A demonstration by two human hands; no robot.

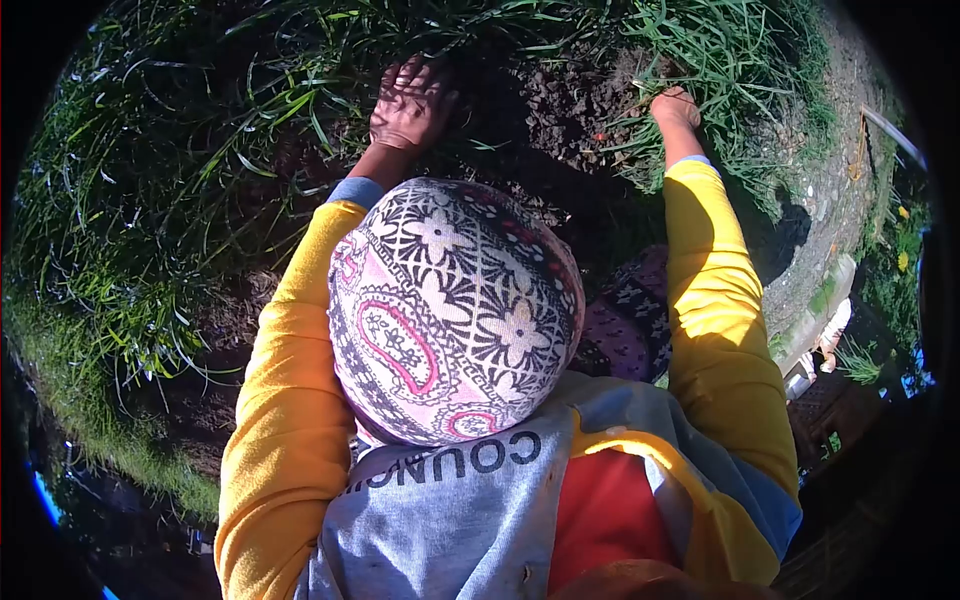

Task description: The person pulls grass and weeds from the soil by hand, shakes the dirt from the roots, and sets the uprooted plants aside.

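grass (735, 65) is seen in a thick green clump at the top right, beside an open patch of dark soil (565, 110). at the near edge of this clump the right hand (675, 105) is placed, with its fingers curled and partly hidden by thin blades; whether any blades are held inside it cannot be told. the left hand (410, 105) is laid palm down, its fingers extended and slightly spread, at the other side of the soil patch; nothing is seen to be gripped by it, and its back is crossed by shadows. on the soil, near the right hand, a small red spot (600, 137) is noticed. by a wider stand of long blades (180, 180) the left side is filled. between the arms, a knee is covered by patterned cloth (460, 310) in pink, white and black. yellow sleeves (290, 350) and a grey shirt (430, 530) with dark printed letters are worn. on the right, a grey strip of ground (835, 150) is lit by sun.
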